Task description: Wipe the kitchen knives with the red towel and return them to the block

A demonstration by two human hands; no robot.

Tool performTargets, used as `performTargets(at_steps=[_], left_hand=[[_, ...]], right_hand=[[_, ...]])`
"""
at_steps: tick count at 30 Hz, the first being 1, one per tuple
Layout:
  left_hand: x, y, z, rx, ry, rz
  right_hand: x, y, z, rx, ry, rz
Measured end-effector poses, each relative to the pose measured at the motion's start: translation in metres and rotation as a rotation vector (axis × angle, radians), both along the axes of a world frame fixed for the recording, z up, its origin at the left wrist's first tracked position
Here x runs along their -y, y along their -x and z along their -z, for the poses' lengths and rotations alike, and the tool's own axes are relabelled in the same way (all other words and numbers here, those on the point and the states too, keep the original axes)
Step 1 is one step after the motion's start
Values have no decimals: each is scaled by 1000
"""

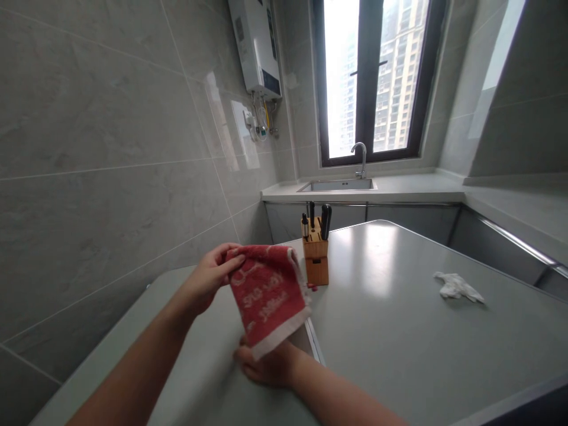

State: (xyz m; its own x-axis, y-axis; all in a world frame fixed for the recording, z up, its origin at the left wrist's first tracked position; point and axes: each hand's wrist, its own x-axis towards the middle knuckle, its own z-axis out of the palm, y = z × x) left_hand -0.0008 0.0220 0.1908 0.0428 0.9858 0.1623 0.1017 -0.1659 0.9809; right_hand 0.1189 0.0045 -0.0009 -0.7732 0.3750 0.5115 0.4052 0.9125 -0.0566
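Note:
A red towel point(270, 296) with pale lettering and a white border hangs from my left hand point(217, 272). The thumb and fingers of that hand are closed on its upper left corner. My right hand point(266, 364) is low, behind the towel's bottom edge, with its fingers curled and slightly blurred. The towel covers part of it, so what it grips is hidden. By the right wrist, a flat brownish-grey surface with a bright edge point(315, 340) shows; I cannot tell what it is. Just beyond the towel stands a wooden knife block point(316, 266) holding several black-handled knives point(326, 222).
A crumpled white cloth or tissue point(457, 287) lies on the right of the glossy pale table point(377, 331). At the back are a counter with a sink point(339, 184) and faucet point(362, 160) under a window. A grey tiled wall point(110, 130) bounds the left side.

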Motion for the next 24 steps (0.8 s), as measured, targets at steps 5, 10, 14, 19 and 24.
performTargets(at_steps=[5,10,14,19,24], left_hand=[[-24,-46,57,159,171,205],[-51,-46,131,-245,-35,169],[-65,-35,156,-328,-127,164],[-73,-15,166,-403,-220,103],[-57,8,197,-448,-345,-189]], right_hand=[[11,11,-1,117,-111,-84],[17,20,5,80,-267,-199],[21,22,10,18,-318,-229],[14,18,7,9,-323,-188],[2,11,3,-21,-283,-142]])
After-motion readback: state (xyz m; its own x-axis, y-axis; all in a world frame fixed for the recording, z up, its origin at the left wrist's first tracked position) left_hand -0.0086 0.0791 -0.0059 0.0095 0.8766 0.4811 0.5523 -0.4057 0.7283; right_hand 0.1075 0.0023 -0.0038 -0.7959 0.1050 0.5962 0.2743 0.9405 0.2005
